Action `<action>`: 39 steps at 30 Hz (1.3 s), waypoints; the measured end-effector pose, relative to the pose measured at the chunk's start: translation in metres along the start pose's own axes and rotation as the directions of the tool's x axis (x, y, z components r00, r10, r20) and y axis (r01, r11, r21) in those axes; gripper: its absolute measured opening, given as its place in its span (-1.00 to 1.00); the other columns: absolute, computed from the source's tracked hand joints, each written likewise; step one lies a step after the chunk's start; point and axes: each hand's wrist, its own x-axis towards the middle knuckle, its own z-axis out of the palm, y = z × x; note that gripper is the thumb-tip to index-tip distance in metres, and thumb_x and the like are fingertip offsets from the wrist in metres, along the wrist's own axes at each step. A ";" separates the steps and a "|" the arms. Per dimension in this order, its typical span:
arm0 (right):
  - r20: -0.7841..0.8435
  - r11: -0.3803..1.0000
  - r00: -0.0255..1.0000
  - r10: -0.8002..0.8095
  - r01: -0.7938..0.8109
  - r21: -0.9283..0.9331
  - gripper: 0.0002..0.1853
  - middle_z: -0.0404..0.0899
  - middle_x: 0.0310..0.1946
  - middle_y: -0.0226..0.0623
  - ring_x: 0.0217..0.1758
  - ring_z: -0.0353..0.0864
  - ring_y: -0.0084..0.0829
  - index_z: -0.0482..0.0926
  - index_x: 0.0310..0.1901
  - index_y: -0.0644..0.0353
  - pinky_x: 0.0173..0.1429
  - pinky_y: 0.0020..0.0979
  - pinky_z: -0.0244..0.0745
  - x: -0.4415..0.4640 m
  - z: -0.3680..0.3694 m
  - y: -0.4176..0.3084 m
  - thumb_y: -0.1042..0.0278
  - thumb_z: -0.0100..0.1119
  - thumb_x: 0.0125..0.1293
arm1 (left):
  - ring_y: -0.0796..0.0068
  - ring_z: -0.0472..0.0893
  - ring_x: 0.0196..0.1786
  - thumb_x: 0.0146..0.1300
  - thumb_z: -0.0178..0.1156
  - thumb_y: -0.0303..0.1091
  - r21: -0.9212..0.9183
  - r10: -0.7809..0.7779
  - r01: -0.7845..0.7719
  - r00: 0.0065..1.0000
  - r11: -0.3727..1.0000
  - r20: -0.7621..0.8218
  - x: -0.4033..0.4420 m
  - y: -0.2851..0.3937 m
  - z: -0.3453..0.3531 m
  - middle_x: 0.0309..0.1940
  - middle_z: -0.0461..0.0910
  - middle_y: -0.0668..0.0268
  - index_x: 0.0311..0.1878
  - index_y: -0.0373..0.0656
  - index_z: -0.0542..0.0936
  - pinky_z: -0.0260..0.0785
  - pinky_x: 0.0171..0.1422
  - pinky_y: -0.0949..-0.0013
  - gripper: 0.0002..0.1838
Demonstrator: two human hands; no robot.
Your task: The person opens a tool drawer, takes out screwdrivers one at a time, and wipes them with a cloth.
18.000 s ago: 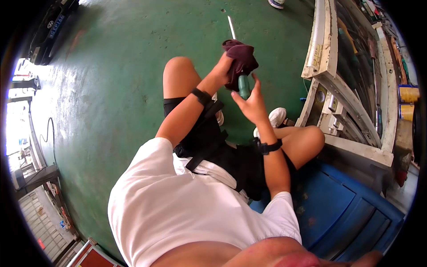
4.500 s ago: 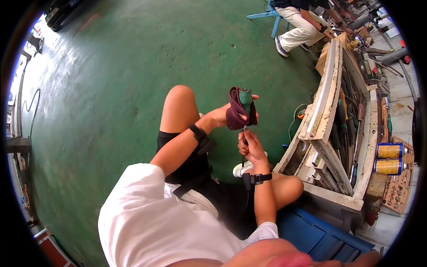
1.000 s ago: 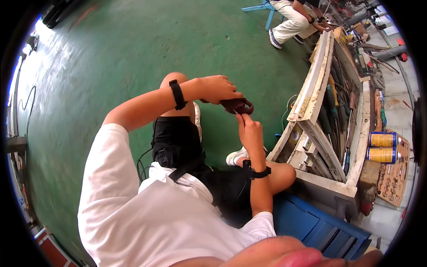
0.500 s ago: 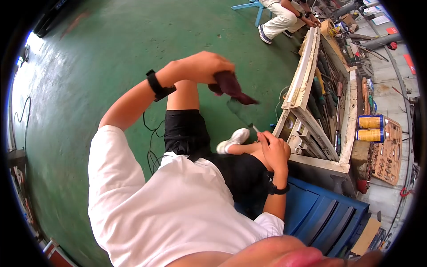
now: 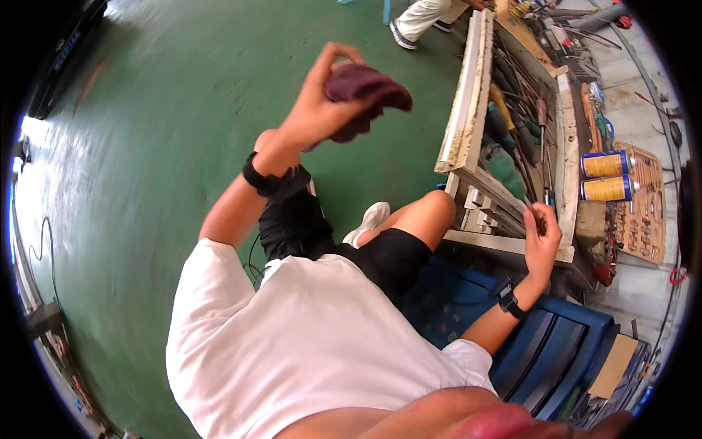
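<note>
My left hand (image 5: 322, 106) is closed around a crumpled maroon cloth (image 5: 365, 88), held up above the green floor. The cloth's folds hang past the fingers. On the other side, my right hand (image 5: 542, 238) is pinched at the near corner of an open tool box (image 5: 512, 249). From its fingers a flat scraper (image 5: 504, 172) seems to reach over the box; its blade looks greenish and partly blurred, and the grip is mostly hidden. Several long-handled tools (image 5: 541, 117) lie in the box behind the blade.
Two blue-and-yellow cans (image 5: 605, 188) stand beside an orange socket set case (image 5: 640, 212) at right. A blue plastic seat or box (image 5: 541, 336) is by my right forearm. Another person's leg (image 5: 420, 18) is at the top. A dark cable (image 5: 252, 267) lies by my leg.
My right hand has moved right with the scraper, from over my knee to the tool box. My left hand has risen with the cloth, which is now more bunched. The view has shifted.
</note>
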 end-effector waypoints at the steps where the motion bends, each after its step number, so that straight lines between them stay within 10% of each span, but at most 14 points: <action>1: -0.047 0.999 0.999 0.003 -0.001 0.033 -0.83 0.44 -0.44 -0.44 -0.37 0.31 -0.65 0.54 -0.17 0.29 -0.29 -0.56 0.26 0.007 0.003 0.009 0.39 0.31 0.41 | 0.35 0.74 -0.23 0.23 0.35 -0.60 -0.008 -0.068 0.069 0.997 0.998 0.042 0.000 0.002 0.014 -0.23 0.66 0.14 0.09 -0.17 0.31 0.60 -0.21 0.35 -0.53; 7: -0.075 0.997 0.995 0.063 -0.066 -0.034 -0.83 0.50 -0.41 -0.40 -0.35 0.41 -0.55 0.55 -0.13 0.27 -0.19 -0.50 0.36 0.031 0.017 0.041 0.40 0.33 0.39 | 0.42 0.68 -0.18 0.04 0.56 -0.19 0.224 -0.025 -0.054 0.942 0.973 0.334 0.008 -0.026 0.066 -0.23 0.67 0.20 0.24 -0.14 0.45 0.53 -0.04 0.31 -0.28; 22: 0.067 0.989 0.988 0.139 -0.142 0.030 -0.80 0.39 -0.45 -0.45 -0.35 0.32 -0.64 0.50 -0.19 0.26 -0.21 -0.55 0.32 0.050 0.006 0.079 0.39 0.36 0.36 | 0.35 0.73 -0.23 0.00 0.37 -0.61 0.320 -0.139 -0.026 0.866 0.947 0.481 0.012 -0.044 0.105 -0.19 0.73 0.17 0.30 -0.05 0.55 0.58 -0.12 0.33 -0.31; 39: 0.251 0.996 0.964 0.085 -0.080 -0.029 -0.80 0.43 -0.41 -0.40 -0.35 0.33 -0.53 0.53 -0.30 0.30 -0.17 -0.46 0.32 0.063 -0.001 0.082 0.47 0.43 0.21 | 0.44 0.76 -0.27 0.03 0.32 -0.65 0.343 -0.161 -0.016 0.861 0.939 0.482 0.011 -0.050 0.108 -0.24 0.74 0.22 0.32 -0.08 0.51 0.59 -0.15 0.38 -0.31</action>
